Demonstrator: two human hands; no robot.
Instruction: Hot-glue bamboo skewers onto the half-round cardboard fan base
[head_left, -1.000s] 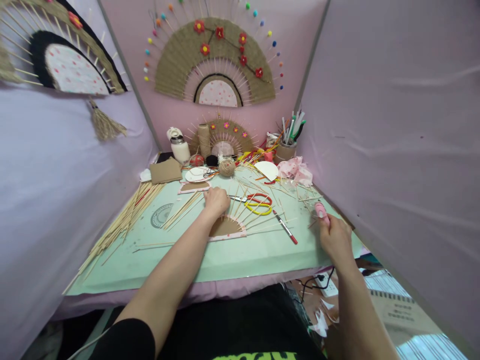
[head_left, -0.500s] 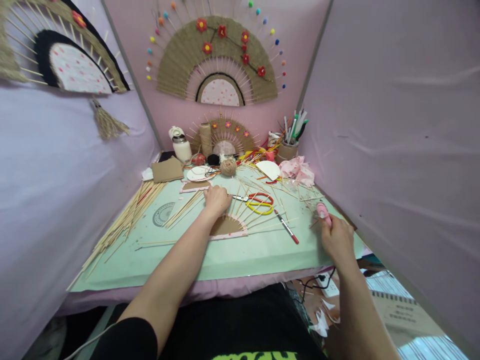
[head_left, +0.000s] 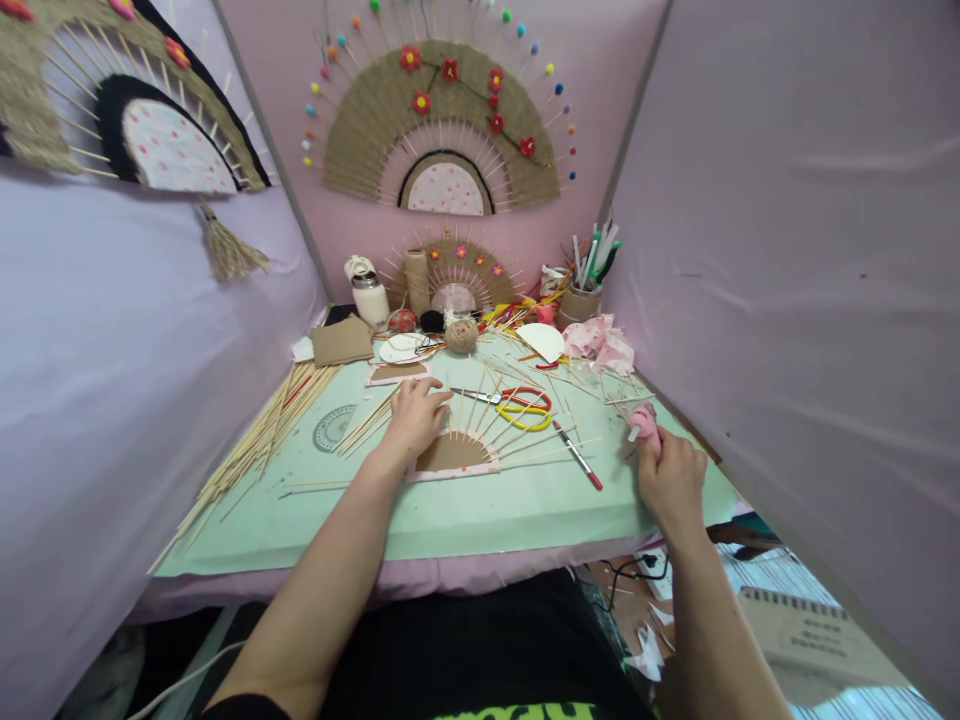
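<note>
– Are the fingers of our left hand (head_left: pixel 415 415) together?
– No, apart; our right hand (head_left: pixel 673 478) clamps the pink glue gun (head_left: pixel 646 425).
– And our cardboard half-disc (head_left: pixel 451 456)?
– Nearside and slightly right of our left fingers, long edge sideways, left hand nearer.

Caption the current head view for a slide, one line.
Left grip near a half-round cardboard piece with fanned-out sticks; right grip holding a pink tool.

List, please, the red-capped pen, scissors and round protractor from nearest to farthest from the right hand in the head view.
1. Red-capped pen: just left of the right hand.
2. Scissors: farther left, beyond the pen.
3. Round protractor: farthest left of the three.
</note>
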